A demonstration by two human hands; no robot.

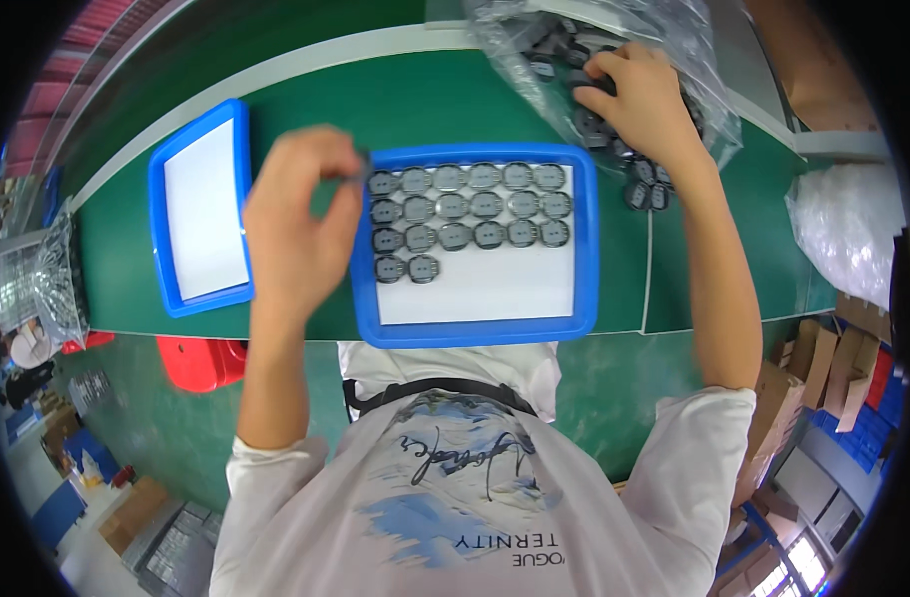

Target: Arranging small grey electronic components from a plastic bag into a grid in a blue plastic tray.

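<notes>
My left hand [301,214], smeared by motion, is raised at the left edge of a blue tray [589,249] with a white bottom. Between its thumb and fingertips is a small dark plastic part [364,163], mostly hidden. Rows of grey oval plastic parts [485,205] lie in the tray: three full rows and two parts in a fourth. At the far right, my right hand [639,104] reaches into a clear plastic bag [709,60] heaped with similar dark parts [592,124]. Its thumb and forefinger close around one part [578,80] at the heap's left side.
A second blue tray [159,214] with a bare white bottom stands at the left of the green table [306,99]. A few loose parts [646,194] spill from the bag's near side. A red stool [198,364] is below the table's front edge; cardboard boxes [813,363] stand at the right.
</notes>
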